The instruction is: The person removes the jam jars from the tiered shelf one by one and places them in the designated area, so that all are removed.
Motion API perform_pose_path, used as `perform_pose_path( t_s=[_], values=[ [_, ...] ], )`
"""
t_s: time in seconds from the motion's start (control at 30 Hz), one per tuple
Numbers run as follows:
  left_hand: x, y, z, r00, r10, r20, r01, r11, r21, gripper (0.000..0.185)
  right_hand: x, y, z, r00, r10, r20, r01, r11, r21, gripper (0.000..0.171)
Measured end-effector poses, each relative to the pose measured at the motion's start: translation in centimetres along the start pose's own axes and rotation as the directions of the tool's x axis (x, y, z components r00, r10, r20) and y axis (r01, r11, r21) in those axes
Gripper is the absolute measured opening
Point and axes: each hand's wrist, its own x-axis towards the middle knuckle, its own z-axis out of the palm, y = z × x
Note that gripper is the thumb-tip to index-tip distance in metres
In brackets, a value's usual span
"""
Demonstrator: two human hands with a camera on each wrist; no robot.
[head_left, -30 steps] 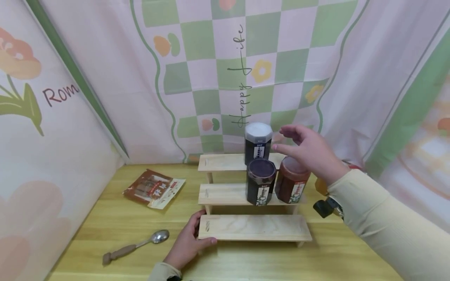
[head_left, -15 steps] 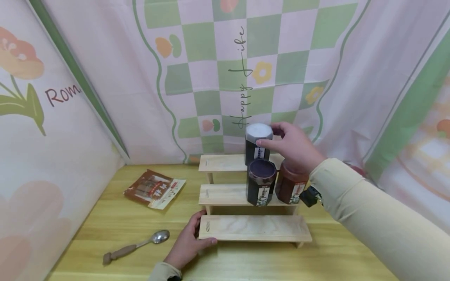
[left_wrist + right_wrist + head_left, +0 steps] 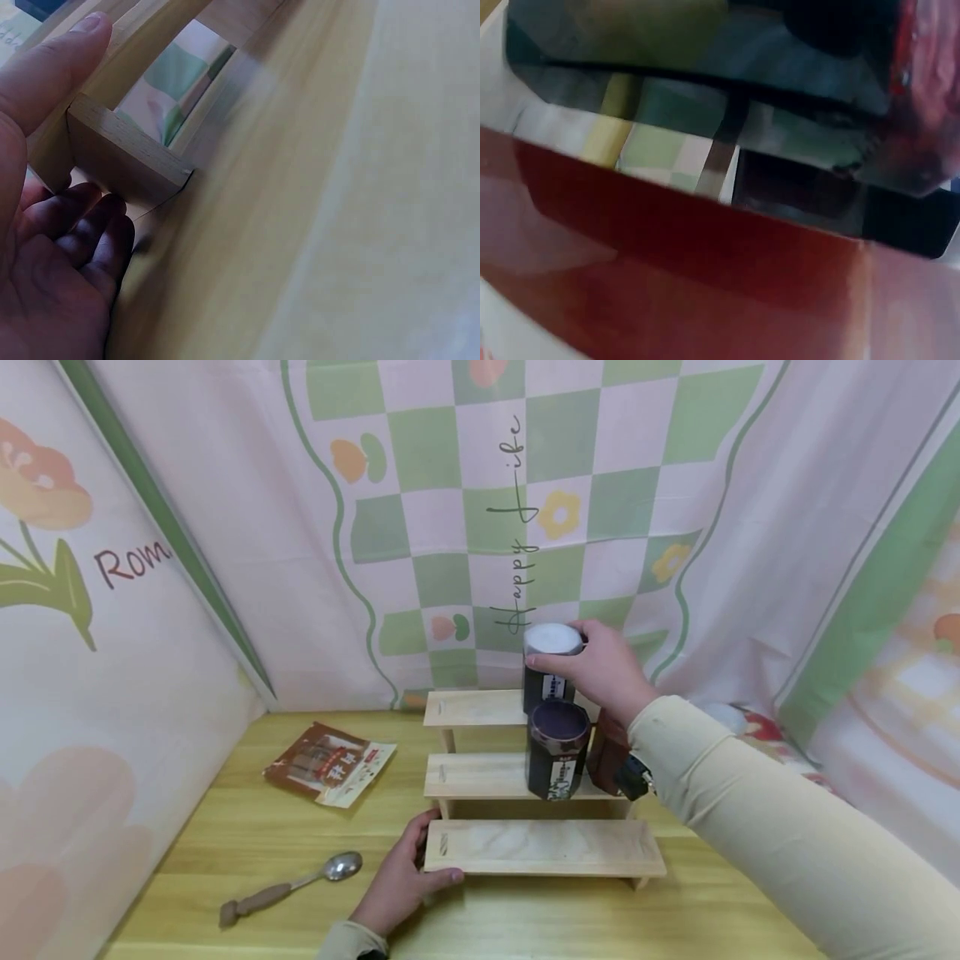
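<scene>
— See the jar (image 3: 538,687), up on the wooden stand (image 3: 480,775)?
— Dark body, faceted sides; pale, whitish top; white label with dark print facing front; upright on the highest tier; gripped around its upper part by the right hand (image 3: 611,672).
— And the stand?
— Pale wood, three tiers stepping up toward the back; small dark mark at each left end; level on the bench (image 3: 525,918); lowest tier held at its left end by the left hand (image 3: 405,877).

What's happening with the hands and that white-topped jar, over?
Right hand gripping white-topped jar near its top. Left hand holding bottom shelf at its left end. Dark-lidded jar on middle shelf stands in front, hiding its base.
</scene>
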Motion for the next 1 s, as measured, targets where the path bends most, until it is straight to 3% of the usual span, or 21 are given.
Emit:
perform_pose_path(
  t_s=[0.4,0.7,1.0],
  values=[
    [0.1,-0.1,0.0,1.0,-0.006,-0.002,0.006,1.0,-0.013,0.104,0.4,0.3,-0.3,0.998,-0.019,-0.059,0.02,1.0,0.009,0.084],
    [0.1,-0.1,0.0,1.0,-0.009,-0.006,0.008,1.0,-0.007,0.105,0.6,0.1,-2.5,0.993,-0.028,-0.112,0.031,0.999,0.022,0.09],
    [0.0,0.0,0.0,1.0,-0.008,0.002,0.008,1.0,-0.008,0.105,0.2,0.6,-4.5,0.989,-0.03,-0.144,0.035,0.999,0.03,0.083]
  ],
)
